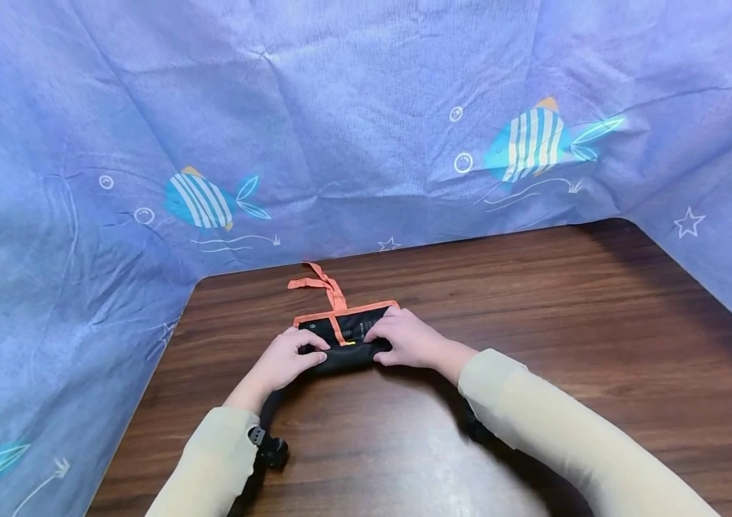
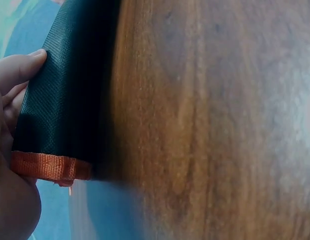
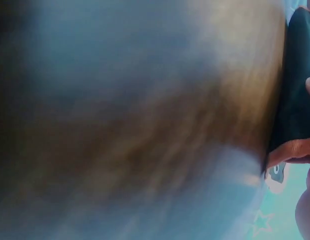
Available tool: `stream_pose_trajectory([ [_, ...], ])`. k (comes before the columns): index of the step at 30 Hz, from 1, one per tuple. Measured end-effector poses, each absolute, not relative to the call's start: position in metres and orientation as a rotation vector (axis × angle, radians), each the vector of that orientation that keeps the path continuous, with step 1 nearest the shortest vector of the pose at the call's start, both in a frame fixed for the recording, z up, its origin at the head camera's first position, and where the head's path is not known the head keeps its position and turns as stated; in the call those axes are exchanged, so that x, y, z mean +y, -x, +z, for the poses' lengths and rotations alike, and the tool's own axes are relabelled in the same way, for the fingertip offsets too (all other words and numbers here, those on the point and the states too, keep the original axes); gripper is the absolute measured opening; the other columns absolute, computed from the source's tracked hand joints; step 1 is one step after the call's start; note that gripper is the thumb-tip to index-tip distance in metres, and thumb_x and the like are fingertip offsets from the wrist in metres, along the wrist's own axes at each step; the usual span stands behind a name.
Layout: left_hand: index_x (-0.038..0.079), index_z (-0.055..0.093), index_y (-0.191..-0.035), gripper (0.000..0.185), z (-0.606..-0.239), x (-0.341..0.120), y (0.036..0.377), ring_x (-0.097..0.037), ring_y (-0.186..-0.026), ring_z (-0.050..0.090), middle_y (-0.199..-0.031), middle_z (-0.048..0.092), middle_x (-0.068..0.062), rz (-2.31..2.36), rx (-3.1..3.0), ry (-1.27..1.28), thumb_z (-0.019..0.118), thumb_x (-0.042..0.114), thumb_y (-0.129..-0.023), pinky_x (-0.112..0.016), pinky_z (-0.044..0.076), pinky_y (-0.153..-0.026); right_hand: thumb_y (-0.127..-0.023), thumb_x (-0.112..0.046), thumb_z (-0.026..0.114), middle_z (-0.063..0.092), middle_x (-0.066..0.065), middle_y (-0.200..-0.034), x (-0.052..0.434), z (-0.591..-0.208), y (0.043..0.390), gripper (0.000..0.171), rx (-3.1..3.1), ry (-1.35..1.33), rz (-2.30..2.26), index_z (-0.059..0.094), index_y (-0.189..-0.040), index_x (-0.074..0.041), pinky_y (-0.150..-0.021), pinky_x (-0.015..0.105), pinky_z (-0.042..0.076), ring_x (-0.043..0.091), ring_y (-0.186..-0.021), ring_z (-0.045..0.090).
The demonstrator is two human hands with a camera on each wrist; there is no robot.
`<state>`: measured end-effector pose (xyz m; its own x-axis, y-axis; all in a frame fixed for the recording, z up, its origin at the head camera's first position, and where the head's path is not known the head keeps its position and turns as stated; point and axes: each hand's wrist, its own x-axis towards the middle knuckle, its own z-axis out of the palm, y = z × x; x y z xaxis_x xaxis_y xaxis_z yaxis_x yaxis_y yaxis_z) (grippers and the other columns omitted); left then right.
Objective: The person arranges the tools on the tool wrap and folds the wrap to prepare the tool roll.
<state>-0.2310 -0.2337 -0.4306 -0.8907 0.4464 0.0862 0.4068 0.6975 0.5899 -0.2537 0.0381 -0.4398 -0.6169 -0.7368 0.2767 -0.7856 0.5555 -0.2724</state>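
Head view: a black fabric pouch with orange trim lies on the dark wooden desk, just left of the desk's centre, its near portion rolled up. The left hand grips the roll's left end, fingers curled over the top; the right hand grips the right end in the same manner, fingers bent over the cloth. An orange ribbon runs from the pouch's far edge toward 11 o'clock and lies loose on the wood. At 12 o'clock, and along both sides of the desk, hangs a blue cloth backdrop printed with striped fish, bubbles and stars. Both forearms wear pale beige sleeves.

Left wrist view: the rolled pouch shows a woven black surface and an orange hem, with fingertips pressed against its side.

Right wrist view: largely blurred; the pouch's black edge and orange hem appear at 3 o'clock, probably with a fingertip against it
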Motion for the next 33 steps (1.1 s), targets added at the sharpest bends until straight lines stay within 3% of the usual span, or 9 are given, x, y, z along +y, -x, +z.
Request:
stream_pose_trajectory([
  [4, 0.021, 0.072, -0.101, 0.019, -0.431, -0.236, 0.229, -0.022, -0.103, 0.049, -0.104, 0.066, 0.005, 0.908, 2.911, -0.765, 0.07, 0.027, -0.084, -0.05, 0.028, -0.095, -0.079, -0.028, 0.071, 0.068, -0.008, -0.099, 0.04, -0.438, 0.257, 0.027, -2.714, -1.291, 0.661, 0.071, -0.103, -0.017, -0.085, 0.037, 0.039, 0.017, -0.095, 0.051],
  [12, 0.021, 0.067, -0.113, 0.041, -0.434, -0.236, 0.226, -0.022, -0.109, 0.045, -0.114, 0.063, 0.003, 0.743, 2.998, -0.81, 0.076, 0.037, -0.076, -0.046, 0.027, -0.091, -0.082, -0.033, 0.068, 0.066, -0.01, -0.101, 0.047, -0.432, 0.264, 0.028, -2.878, -1.208, 0.831, 0.07, -0.106, -0.021, -0.085, 0.036, 0.039, 0.015, -0.095, 0.048],
  [26, 0.02, 0.069, -0.112, 0.035, -0.437, -0.237, 0.228, -0.028, -0.114, 0.052, -0.113, 0.064, -0.002, 0.725, 3.018, -0.778, 0.073, 0.032, -0.079, -0.051, 0.03, -0.099, -0.085, -0.034, 0.066, 0.064, -0.002, -0.113, 0.044, -0.43, 0.26, 0.036, -2.877, -1.217, 0.806, 0.067, -0.115, -0.015, -0.09, 0.04, 0.038, 0.021, -0.103, 0.049],
  [33, 0.021, 0.069, -0.11, 0.033, -0.433, -0.232, 0.222, -0.028, -0.114, 0.052, -0.113, 0.064, 0.0, 0.761, 2.952, -0.755, 0.072, 0.034, -0.079, -0.052, 0.032, -0.098, -0.083, -0.034, 0.068, 0.067, -0.003, -0.105, 0.048, -0.432, 0.253, 0.03, -2.804, -1.219, 0.817, 0.069, -0.106, -0.015, -0.087, 0.04, 0.037, 0.019, -0.098, 0.049],
])
